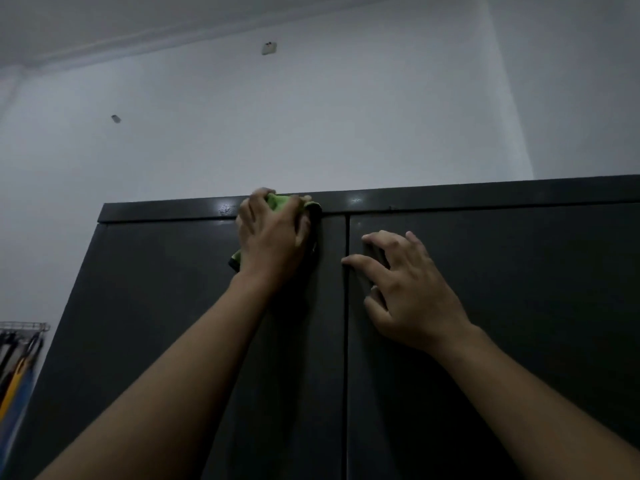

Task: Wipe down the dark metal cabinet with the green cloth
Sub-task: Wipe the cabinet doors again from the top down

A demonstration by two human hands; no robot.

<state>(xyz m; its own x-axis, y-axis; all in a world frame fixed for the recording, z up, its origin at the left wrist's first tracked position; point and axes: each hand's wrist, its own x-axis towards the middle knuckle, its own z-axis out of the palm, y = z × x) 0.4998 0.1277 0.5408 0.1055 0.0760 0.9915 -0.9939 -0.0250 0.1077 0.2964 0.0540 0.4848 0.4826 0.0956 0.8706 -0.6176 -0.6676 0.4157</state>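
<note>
— Right now, pressing the green cloth (pixel 280 201) against the top rail of the dark metal cabinet (pixel 173 306), just left of the seam between the two doors. Left hand (pixel 273 233) curled over it, fingers closed down on the bunched fabric, a tail of cloth poking out below the wrist.

— And the right hand (pixel 408 289)?

— Spread open, holding nothing, fingertips resting on the right door (pixel 502 306) beside the seam. Probably bracing.

— Risks from here?

— Losing the cloth, mainly. Bunched small under the palm, so only a narrow strip wiped per pass; easy to leave streaks or skip parts of the rail. Could slip over the top edge and drop out of reach behind.

— Anything with the doors?

— Possibly. Pushing hard so high up on thin metal could flex the left door (pixel 166 341) or rattle it against its neighbour. Also catching loose fabric in the seam while sweeping right. Cannot tell whether latched.

— Reach?

— Arms stretched well upward, so poor leverage and uneven pressure likely. Cabinet's top surface hidden from here; dust there easily missed.
</note>
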